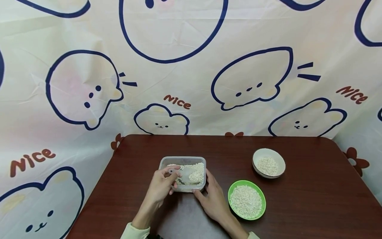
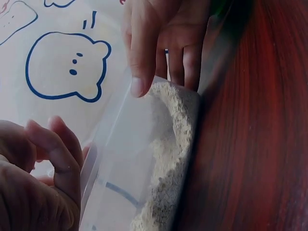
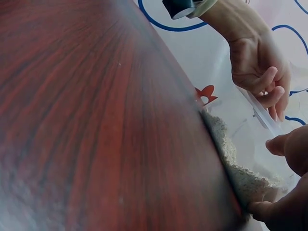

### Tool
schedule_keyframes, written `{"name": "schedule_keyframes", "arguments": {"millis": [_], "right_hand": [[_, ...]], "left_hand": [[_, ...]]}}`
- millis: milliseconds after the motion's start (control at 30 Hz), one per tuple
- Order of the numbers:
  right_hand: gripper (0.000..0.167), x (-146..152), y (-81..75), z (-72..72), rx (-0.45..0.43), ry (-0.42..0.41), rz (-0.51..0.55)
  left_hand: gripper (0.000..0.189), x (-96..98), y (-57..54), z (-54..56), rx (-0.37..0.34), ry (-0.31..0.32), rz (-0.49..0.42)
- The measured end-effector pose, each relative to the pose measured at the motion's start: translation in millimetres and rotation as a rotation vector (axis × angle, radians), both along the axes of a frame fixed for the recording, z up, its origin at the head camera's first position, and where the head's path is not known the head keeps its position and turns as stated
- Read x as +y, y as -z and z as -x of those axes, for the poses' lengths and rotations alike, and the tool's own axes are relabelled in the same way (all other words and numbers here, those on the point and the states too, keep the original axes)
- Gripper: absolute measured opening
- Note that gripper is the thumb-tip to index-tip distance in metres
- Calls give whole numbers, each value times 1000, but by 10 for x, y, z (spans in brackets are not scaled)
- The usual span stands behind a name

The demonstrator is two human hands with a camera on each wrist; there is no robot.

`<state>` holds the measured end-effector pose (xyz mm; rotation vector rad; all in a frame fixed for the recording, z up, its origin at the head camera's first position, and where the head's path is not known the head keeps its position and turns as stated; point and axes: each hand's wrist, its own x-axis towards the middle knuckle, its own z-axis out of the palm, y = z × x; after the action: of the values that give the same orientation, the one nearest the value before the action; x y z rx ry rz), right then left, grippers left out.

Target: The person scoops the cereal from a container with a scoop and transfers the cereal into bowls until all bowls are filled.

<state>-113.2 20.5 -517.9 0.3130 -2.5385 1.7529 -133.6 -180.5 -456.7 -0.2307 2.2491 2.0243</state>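
A clear plastic container [image 1: 182,157] stands on the table with pale flakes [image 1: 197,172], like oats, banked unevenly inside. My left hand [image 1: 159,184] is over its left side, thumb and fingers pinching the handle end of a translucent scoop [image 1: 185,173]. The scoop's flat part lies among the flakes and is hard to make out through the plastic. My right hand [image 1: 213,197] grips the container's near right corner, thumb at the front wall and fingers along the right side. In the left wrist view, the flakes [image 2: 168,163] are seen through the container's wall.
To the right of my right hand, a green bowl [image 1: 249,218] holds a heap of pale flakes. Behind it stands a white bowl [image 1: 279,161] with a smaller amount. The dark wooden table [image 1: 313,186] meets a patterned cloth [image 1: 197,83] at the back.
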Motion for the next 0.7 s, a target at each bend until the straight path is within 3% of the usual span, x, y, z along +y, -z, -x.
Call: {"name": "schedule_keyframes", "arguments": {"millis": [700], "right_hand": [[75,47,3,37,-5,-28,62]], "left_hand": [[32,-54,13,-17,-5,-25,-55]]}}
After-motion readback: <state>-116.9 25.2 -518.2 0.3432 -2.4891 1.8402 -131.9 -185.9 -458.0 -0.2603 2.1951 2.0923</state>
